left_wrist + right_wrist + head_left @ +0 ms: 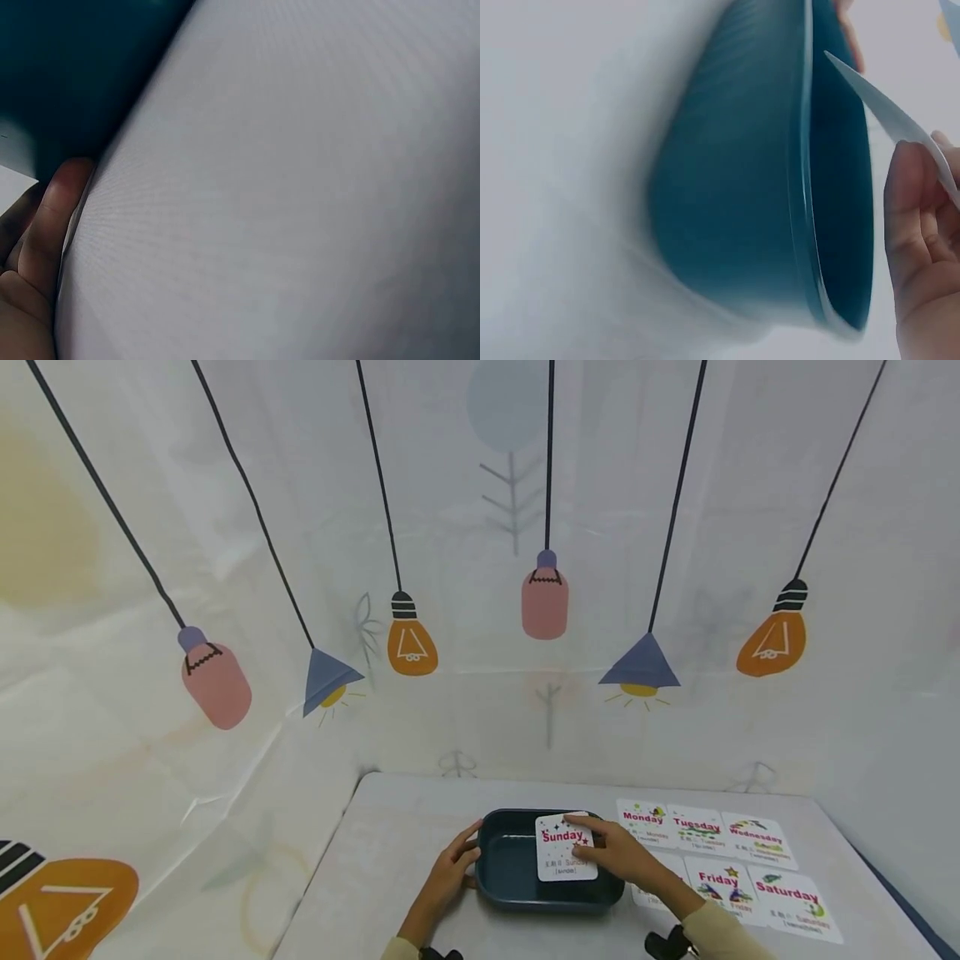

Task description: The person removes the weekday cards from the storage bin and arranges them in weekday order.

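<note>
A white "Sunday" flashcard [558, 866] with red lettering is pinched at its right edge by my right hand [626, 852]. In the right wrist view, the card [885, 112] shows edge-on between thumb and fingers, tilted over the opening of a dark teal tray [727, 172]. That rectangular, deep-sided tray [506, 860] stands on the white table. At its left end, my left hand [450, 864] grips the wall, fingers at the rim. The left wrist view catches the thumb of this left hand [45, 240] against the tray's wall [82, 67].
Right of the tray, flashcards lie in two rows: Monday [642, 821], Tuesday [696, 828], Wednesday [757, 841], then Friday [720, 889] and Saturday [798, 902]. Another card [670, 862] is partly hidden by the right hand. A lamp-printed white sheet [465, 718] hangs behind the table [405, 810].
</note>
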### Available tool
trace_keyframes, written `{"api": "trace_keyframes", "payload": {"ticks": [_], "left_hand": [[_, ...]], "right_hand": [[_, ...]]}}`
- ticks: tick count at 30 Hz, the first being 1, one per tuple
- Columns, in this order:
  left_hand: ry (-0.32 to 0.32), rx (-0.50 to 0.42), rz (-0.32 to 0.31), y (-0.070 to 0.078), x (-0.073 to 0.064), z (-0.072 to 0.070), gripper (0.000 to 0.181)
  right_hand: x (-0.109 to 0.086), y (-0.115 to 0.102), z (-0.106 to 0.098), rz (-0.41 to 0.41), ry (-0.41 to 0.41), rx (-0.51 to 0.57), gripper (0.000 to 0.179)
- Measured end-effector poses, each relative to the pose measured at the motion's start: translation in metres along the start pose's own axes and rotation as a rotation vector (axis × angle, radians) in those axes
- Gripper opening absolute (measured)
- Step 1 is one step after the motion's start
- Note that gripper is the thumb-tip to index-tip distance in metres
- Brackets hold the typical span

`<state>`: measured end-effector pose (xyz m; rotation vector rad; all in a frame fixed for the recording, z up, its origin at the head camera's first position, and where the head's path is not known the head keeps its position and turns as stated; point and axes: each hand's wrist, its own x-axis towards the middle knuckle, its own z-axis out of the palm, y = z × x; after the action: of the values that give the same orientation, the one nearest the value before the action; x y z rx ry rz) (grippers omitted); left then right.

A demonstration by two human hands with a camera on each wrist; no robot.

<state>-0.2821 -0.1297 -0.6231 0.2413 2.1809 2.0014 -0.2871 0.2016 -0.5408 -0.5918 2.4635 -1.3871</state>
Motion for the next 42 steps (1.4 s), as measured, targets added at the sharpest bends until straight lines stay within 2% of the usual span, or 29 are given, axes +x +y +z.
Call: {"api": "trace_keyframes", "payload": {"ticks": [4,10,13,16,19,28,32,37,42], "left_hand": [[-0.007,-0.001,0.027,-0.001,0.002,0.0,0.047],[-0.023,-0.018,0.007,-0.003,0.002,0.0,0.048],[-0.019,0.005,0.018,-0.003,0.003,-0.002,0.048],[-0.011,0.03,0.038,-0.001,0.006,-0.003,0.047],[-0.028,0.022,0.036,0.001,0.006,-0.003,0.047],[-0.007,0.015,-0.007,0.0,0.0,-0.001,0.046],[-0.01,0.017,0.015,-0.002,0.002,-0.001,0.047],[-0.006,0.025,0.006,-0.004,0.003,-0.002,0.045],[-0.01,0.021,0.001,-0.005,0.001,-0.001,0.045]], "right_hand": [[-0.014,0.003,-0.012,0.035,0.055,0.073,0.054],[-0.041,0.012,-0.03,0.084,0.084,0.146,0.056],[-0.052,0.014,-0.04,0.098,0.12,0.163,0.058],[-0.062,0.016,-0.048,0.153,0.177,0.188,0.059],[-0.076,0.02,-0.053,0.23,0.236,0.185,0.061],[-0.112,0.036,-0.059,0.382,0.293,0.095,0.067],[-0.124,0.043,-0.059,0.421,0.321,0.011,0.069],[-0.135,0.052,-0.055,0.456,0.302,-0.069,0.07],[-0.147,0.064,-0.047,0.421,0.209,0.067,0.067]]}}
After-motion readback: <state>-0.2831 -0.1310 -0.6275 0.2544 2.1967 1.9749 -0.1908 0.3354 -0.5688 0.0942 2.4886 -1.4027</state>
